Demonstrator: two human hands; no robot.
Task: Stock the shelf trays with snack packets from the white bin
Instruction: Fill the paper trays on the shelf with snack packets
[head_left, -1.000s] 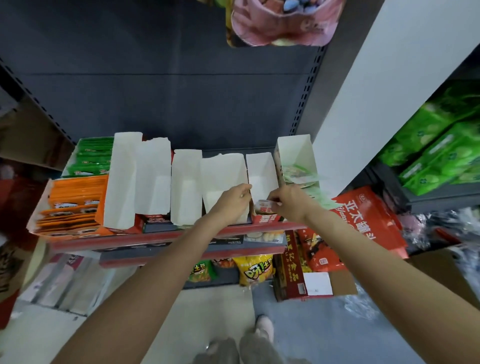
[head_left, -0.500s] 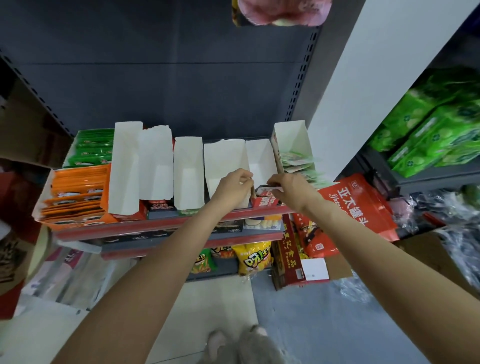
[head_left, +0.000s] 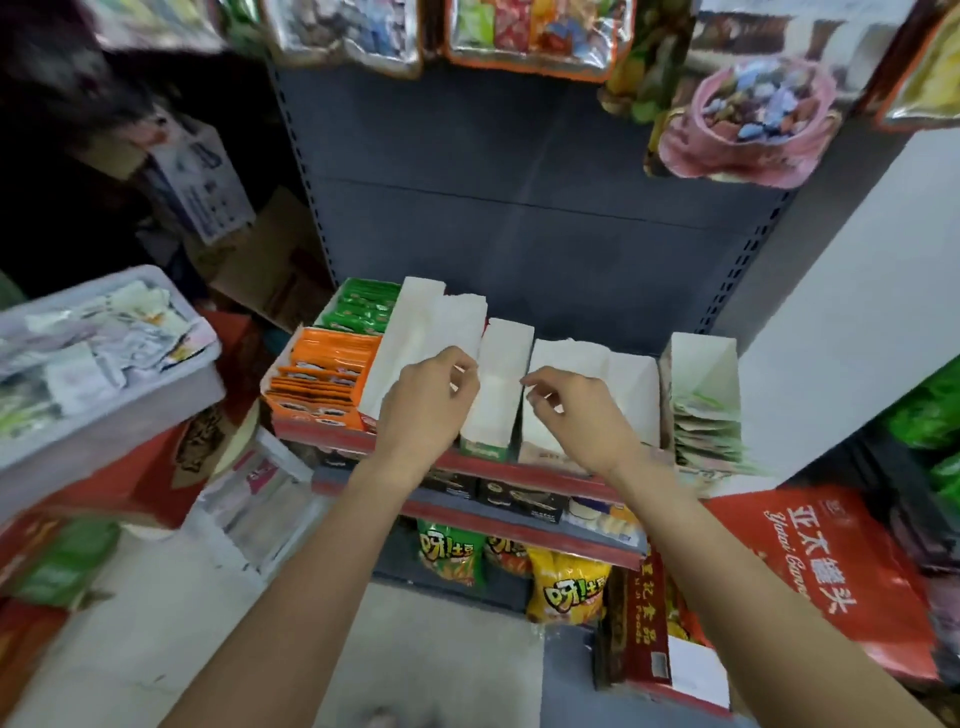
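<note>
The dark shelf unit (head_left: 519, 208) carries a row of white cardboard shelf trays (head_left: 498, 384) on its red-edged shelf (head_left: 519, 470). At far left, the white bin (head_left: 111, 410) sits on red cartons and holds loose snack packets (head_left: 93, 343). Orange packets (head_left: 324, 371) and green packets (head_left: 361, 306) fill the leftmost trays; pale green packets (head_left: 704, 426) fill the rightmost tray. The left hand (head_left: 423, 405) hovers over the front of the trays, its grip loosely curled and grasping nothing. The right hand (head_left: 574, 410) hangs beside it, well apart from the bin, its grip likewise released, fingers relaxed and holding nothing.
</note>
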